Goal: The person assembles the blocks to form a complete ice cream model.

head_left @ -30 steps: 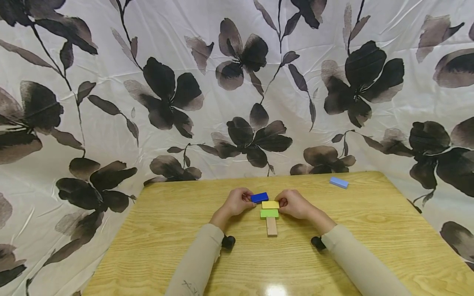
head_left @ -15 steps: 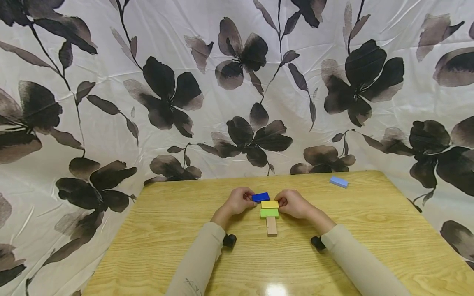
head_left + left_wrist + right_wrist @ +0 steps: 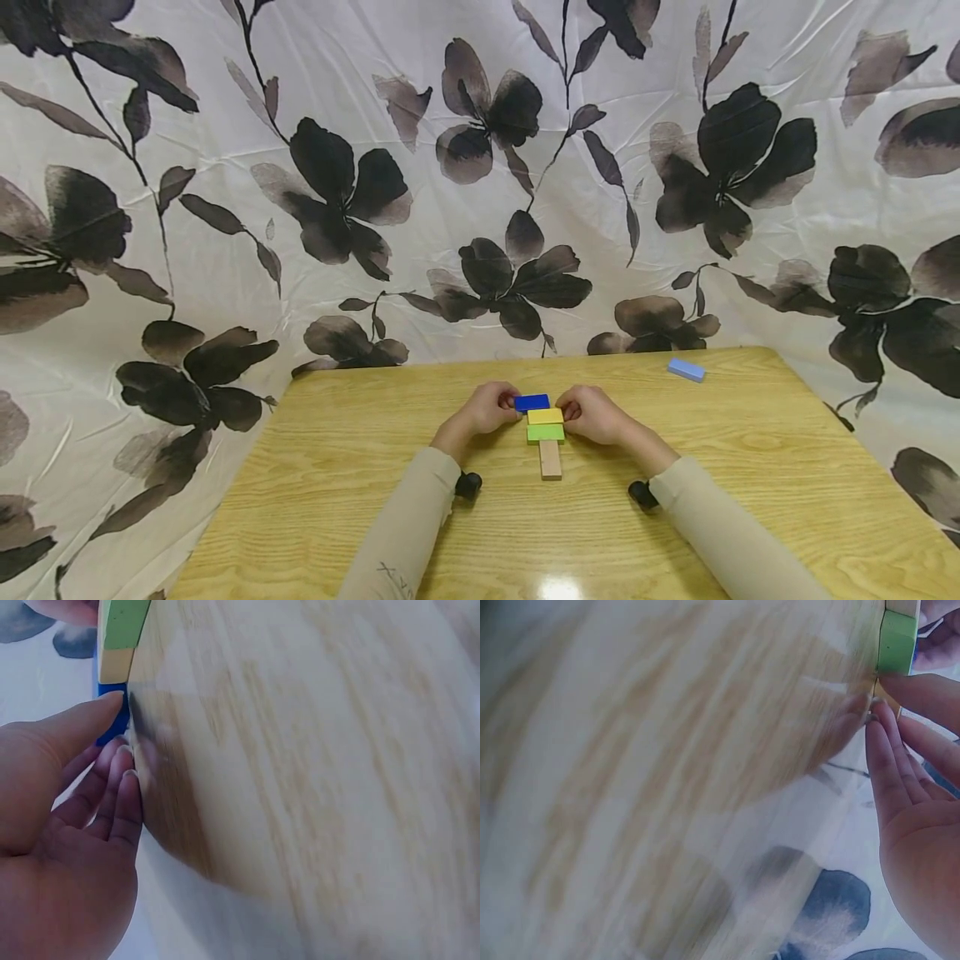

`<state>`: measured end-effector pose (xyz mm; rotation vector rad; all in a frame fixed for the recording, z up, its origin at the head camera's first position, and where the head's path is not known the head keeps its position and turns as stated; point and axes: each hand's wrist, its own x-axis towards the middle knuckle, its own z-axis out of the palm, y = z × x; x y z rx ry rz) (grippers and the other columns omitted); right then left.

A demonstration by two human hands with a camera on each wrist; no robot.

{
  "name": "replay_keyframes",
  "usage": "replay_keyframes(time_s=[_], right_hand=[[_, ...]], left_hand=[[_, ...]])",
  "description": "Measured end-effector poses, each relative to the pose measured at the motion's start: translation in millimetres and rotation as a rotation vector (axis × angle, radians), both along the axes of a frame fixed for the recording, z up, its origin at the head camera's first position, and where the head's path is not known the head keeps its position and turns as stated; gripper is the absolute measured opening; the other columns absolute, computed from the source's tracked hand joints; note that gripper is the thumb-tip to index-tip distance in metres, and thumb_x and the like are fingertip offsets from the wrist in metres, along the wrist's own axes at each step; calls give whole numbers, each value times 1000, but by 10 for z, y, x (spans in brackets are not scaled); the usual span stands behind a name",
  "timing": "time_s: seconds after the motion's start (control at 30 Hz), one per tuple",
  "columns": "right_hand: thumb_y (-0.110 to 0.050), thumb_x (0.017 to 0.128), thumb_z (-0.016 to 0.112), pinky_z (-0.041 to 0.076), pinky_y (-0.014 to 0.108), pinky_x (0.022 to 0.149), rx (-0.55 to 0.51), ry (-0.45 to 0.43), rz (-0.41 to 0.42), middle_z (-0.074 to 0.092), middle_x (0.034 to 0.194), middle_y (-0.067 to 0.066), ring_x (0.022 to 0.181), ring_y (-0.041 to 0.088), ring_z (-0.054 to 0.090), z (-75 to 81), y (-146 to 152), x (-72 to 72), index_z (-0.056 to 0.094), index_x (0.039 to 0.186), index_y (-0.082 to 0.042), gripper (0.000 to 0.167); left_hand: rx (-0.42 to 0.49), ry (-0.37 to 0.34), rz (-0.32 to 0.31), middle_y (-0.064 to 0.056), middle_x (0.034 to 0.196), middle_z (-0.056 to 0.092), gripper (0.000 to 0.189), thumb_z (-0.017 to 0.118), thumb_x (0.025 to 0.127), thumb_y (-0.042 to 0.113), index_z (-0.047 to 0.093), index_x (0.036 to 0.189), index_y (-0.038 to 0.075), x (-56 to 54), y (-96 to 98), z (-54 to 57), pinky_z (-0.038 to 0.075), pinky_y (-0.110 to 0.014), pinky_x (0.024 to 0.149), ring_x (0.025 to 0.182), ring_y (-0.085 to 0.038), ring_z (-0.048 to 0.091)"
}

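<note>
My left hand pinches the left end of a dark blue block between thumb and fingers. In the left wrist view that block shows under the thumb. With its fingertips, my right hand pinches the right end of a yellow block. The blue block lies just behind the yellow one, shifted a little left. Against the yellow block's near side lies a light green block. A plain wooden block points toward me from the green block. Some fingers of both hands are hidden.
A light blue block lies apart near the table's far right edge. The wooden table ends at a hanging cloth with a dark flower print. Dark wrist cameras stick out below both sleeves.
The blue block, in my left hand, has slid slightly right and turned straighter, more in line with the yellow block. The yellow block has shifted slightly left. My right hand has barely moved.
</note>
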<state>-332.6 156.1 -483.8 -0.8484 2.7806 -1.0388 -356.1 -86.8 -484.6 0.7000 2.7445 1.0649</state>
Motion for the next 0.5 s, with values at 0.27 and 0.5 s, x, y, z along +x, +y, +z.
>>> replay_keyframes(time_s=[0.27,0.5], right_hand=[[3,87,75,56,33,77,-17,-20,-15,65,95,9,84,17,63,-10,0,-1,69,114,11,28],[4,87,74,56,32,76,-28,-16,-10,64,94,10,84,18,64,-17,-5,-6,69,115,12,29]], left_hand=[[-41,-15,-24,-8,95,62,31,72,93,1,66,123,-7,13,19,10,48,-32,83,85,-17,53],[-84,-11,-41,-11,106,64,34,67,97,2,65,130,-5,13,30,12,49,-38,92,95,-21,56]])
